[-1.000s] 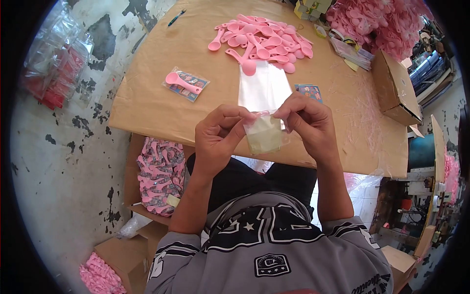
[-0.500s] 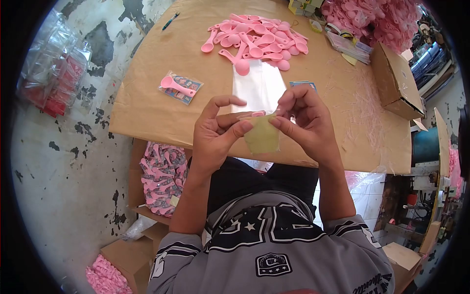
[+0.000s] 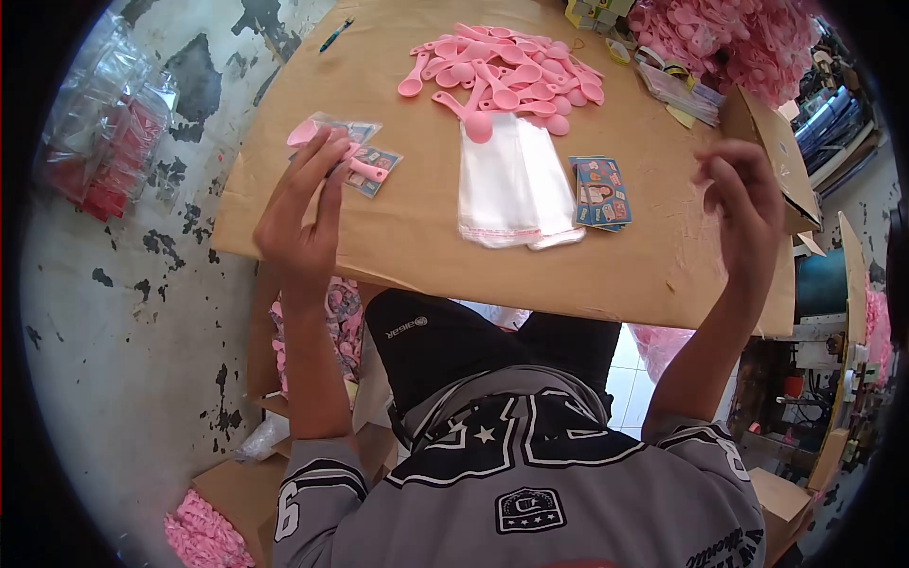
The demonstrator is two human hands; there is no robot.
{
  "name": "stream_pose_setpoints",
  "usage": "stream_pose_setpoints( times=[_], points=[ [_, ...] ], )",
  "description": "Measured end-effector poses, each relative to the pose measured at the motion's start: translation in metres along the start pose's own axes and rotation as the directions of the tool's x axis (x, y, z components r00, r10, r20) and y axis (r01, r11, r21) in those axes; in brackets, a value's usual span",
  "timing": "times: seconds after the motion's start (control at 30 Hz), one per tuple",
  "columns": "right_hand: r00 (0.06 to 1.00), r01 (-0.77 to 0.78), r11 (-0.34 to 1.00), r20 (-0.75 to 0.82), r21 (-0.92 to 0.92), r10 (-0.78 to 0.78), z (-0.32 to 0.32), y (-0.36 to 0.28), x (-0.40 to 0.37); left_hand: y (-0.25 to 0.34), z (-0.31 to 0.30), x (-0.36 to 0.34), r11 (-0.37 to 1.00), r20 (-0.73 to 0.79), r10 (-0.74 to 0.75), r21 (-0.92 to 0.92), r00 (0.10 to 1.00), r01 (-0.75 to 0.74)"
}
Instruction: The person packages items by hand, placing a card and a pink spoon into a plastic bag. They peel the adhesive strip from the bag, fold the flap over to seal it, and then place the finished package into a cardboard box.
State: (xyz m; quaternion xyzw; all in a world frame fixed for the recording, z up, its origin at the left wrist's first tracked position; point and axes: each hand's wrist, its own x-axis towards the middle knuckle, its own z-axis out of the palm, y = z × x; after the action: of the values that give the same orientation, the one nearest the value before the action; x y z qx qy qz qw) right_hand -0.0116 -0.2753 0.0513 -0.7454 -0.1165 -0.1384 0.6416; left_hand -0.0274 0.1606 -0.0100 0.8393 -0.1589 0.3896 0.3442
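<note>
My left hand is at the left of the table with its fingers on a bagged pink spoon with a printed card. This pack overlaps another bagged pink spoon lying on the table. My right hand is raised over the right side, fingers curled together; anything between them is too blurred to make out. Between the hands lie clear plastic bags and a small stack of printed blue cards. A heap of loose pink spoons sits just beyond the bags.
The brown-covered table has a pen at its far left. At right stand a cardboard box, tape and a big pile of pink pieces. A carton of bagged spoons is below the left edge.
Both hands have parted from the middle. My left hand has carried the bagged spoon left onto the other pack; my right hand has swung right. The bags and cards are now uncovered.
</note>
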Motion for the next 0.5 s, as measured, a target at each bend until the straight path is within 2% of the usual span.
stream_pose_setpoints(
  times=[0.03,0.07,0.1,0.13,0.2,0.23,0.3,0.33,0.4,0.43,0.5],
  points=[
    [0.996,0.061,0.884,-0.027,-0.464,-0.083,-0.020,0.021,-0.002,-0.009,-0.001,-0.001,0.997,0.079,-0.044,0.061,0.996,0.040],
    [0.986,0.084,0.563,-0.015,-0.822,-0.168,-0.044,0.061,-0.009,-0.019,-0.001,-0.006,0.990,0.157,-0.001,0.140,0.988,-0.021],
    [0.972,0.060,0.113,0.032,-0.992,-0.233,-0.042,0.068,-0.011,-0.027,0.001,-0.009,0.973,0.240,0.033,0.214,0.970,-0.086],
    [0.984,-0.051,0.217,-0.086,-0.975,-0.159,-0.047,0.069,-0.015,-0.033,0.002,-0.013,0.947,0.324,0.057,0.283,0.944,-0.154],
    [0.957,-0.277,0.390,-0.290,-0.878,0.027,-0.047,0.061,-0.021,-0.034,0.010,-0.021,0.978,0.206,-0.016,0.207,0.978,-0.028],
    [0.956,-0.258,0.407,-0.292,-0.876,-0.023,-0.038,0.055,-0.021,-0.029,0.014,-0.026,0.986,0.158,-0.062,0.164,0.986,0.035],
    [0.944,-0.225,0.438,-0.307,-0.870,-0.125,-0.011,0.046,-0.022,-0.007,0.028,-0.029,0.961,0.202,-0.277,0.076,0.939,0.267],
    [0.963,-0.221,0.493,-0.268,-0.842,-0.027,0.001,0.048,-0.021,0.005,0.039,-0.027,0.927,0.225,-0.370,0.032,0.901,0.373],
    [0.975,-0.223,0.597,-0.165,-0.770,0.152,0.023,0.056,-0.021,0.017,0.066,-0.024,0.940,0.319,-0.340,0.138,0.885,0.312],
    [0.973,-0.229,0.602,-0.161,-0.765,0.166,0.037,0.058,-0.023,0.019,0.078,-0.023,0.942,0.363,-0.330,0.192,0.872,0.276],
    [0.964,-0.257,0.621,-0.151,-0.740,0.219,0.056,0.059,-0.024,0.020,0.095,-0.021,0.956,0.327,-0.266,0.207,0.907,0.206]
  ],
)
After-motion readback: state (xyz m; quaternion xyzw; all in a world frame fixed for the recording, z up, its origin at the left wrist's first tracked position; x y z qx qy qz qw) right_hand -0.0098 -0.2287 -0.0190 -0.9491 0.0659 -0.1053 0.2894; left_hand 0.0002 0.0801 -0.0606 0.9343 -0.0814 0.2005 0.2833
